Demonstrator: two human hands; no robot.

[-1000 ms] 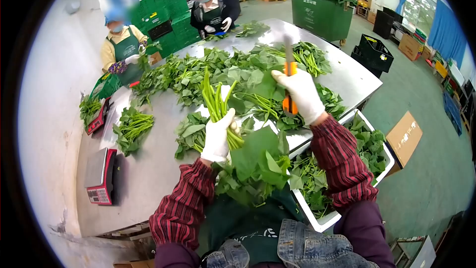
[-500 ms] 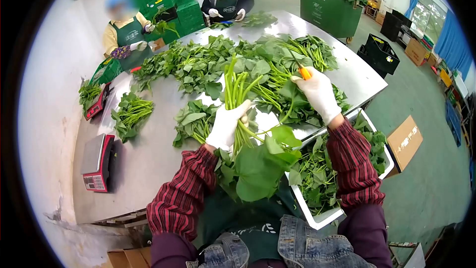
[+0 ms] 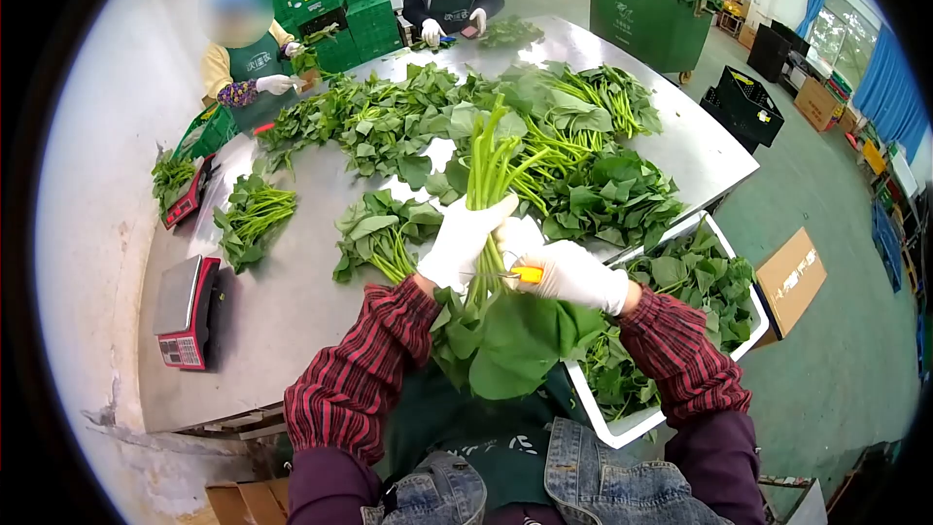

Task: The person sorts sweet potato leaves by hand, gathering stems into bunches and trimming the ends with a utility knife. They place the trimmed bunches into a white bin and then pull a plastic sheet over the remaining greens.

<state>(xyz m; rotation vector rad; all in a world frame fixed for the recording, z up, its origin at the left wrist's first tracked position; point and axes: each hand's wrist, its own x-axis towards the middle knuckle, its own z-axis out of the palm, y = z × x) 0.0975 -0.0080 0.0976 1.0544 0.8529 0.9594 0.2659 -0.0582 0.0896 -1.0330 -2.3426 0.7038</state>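
My left hand (image 3: 463,241), in a white glove, is closed round a bunch of leafy greens (image 3: 494,160), its stems pointing up and its broad leaves hanging below. Wearing a matching glove, my right hand (image 3: 578,274) grips a small knife (image 3: 528,274) by its orange handle. The knife lies across the lower stems just below my left hand; most of its blade is hidden among them. A smaller pile of greens (image 3: 384,231) rests on the metal table (image 3: 311,301) beyond my left wrist.
A large heap of greens (image 3: 389,122) spreads across the table. Two red scales (image 3: 187,316) stand at the left. By my right arm is a white crate (image 3: 610,433) of leaves. Two co-workers (image 3: 255,68) stand across the table, near a green bin (image 3: 646,24).
My right hand has come down and left with the knife, from above the heap to the stems under my left hand. The held bunch has shifted slightly right and stands more upright.
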